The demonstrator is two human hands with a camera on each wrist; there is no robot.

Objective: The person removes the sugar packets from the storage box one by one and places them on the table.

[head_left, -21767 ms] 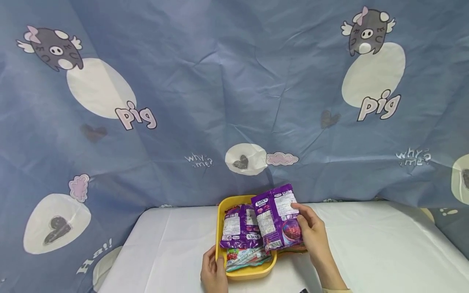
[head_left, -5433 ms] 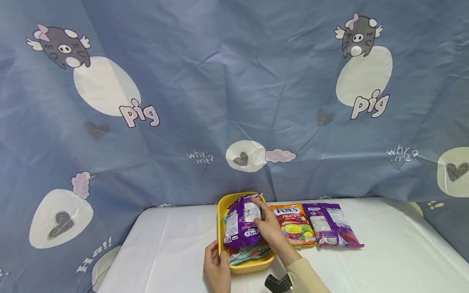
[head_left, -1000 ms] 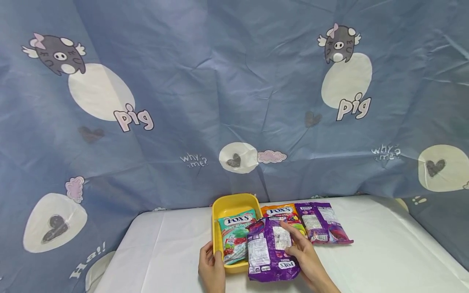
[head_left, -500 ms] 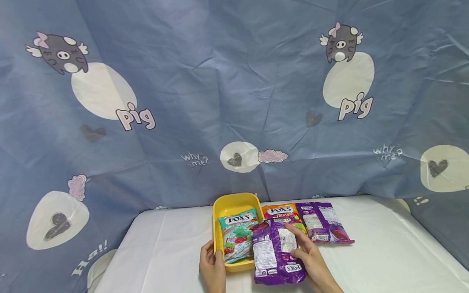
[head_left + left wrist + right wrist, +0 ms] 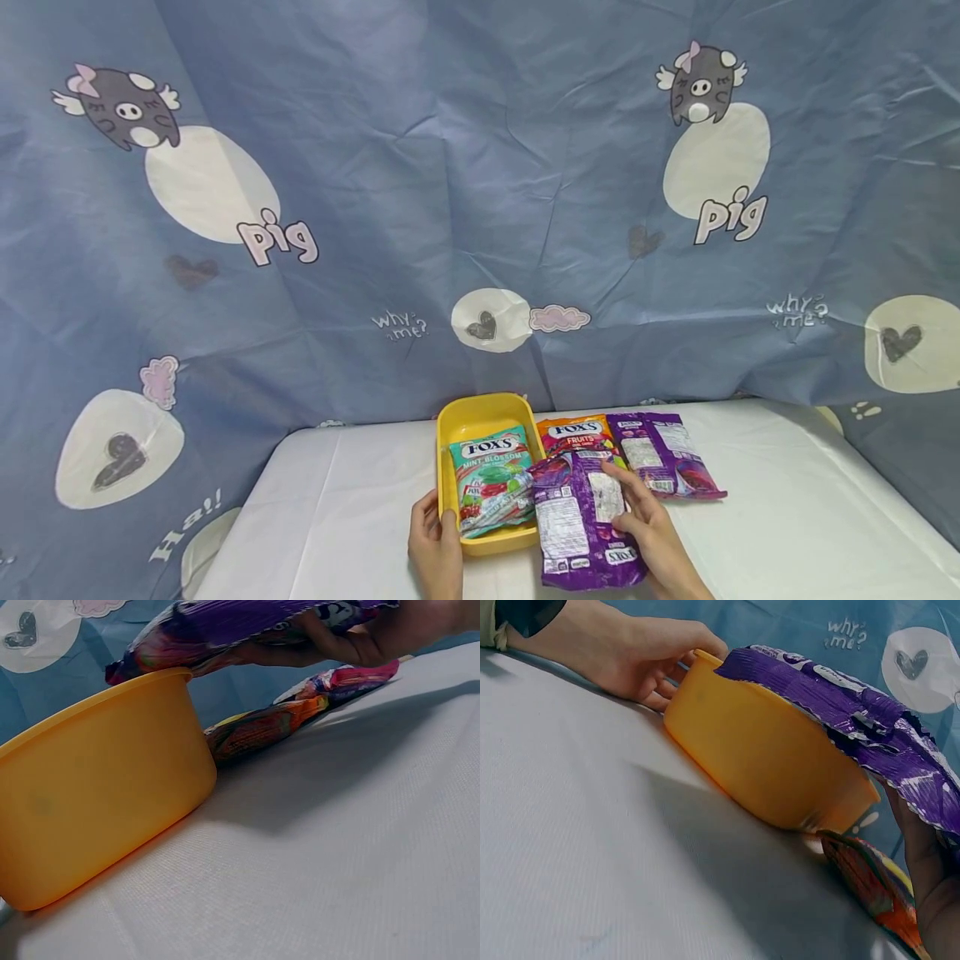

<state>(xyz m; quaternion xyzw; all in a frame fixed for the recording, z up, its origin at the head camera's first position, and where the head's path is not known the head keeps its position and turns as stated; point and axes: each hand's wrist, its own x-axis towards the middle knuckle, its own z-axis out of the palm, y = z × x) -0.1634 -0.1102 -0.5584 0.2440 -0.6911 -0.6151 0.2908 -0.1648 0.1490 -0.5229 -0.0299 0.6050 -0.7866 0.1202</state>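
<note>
My left hand (image 5: 437, 546) grips the left rim of a yellow plastic bin (image 5: 480, 410), the thumb over the edge, as the right wrist view also shows. In my right hand (image 5: 652, 532) is a purple Fox's candy bag (image 5: 564, 529), back side up, held along its right edge with the thumb on top. This purple bag (image 5: 855, 712) hangs above the table beside the bin, one end over the rim. Inside the bin lies a teal Fox's Mint Blossom candy bag (image 5: 491, 479). Whether more bags lie under it is hidden.
Right of the bin, an orange Fox's Fruits candy bag (image 5: 577, 429) lies partly covered by the held bag. Another purple candy bag (image 5: 663, 454) lies beside it, back side up. A blue patterned cloth (image 5: 360, 250) hangs behind the white table (image 5: 337, 508).
Earlier the purple bag lay in the bin; my right hand has lifted it out and is carrying it rightward, uncovering the teal bag. The orange and other purple bags now lie outside. My left hand stays put.
</note>
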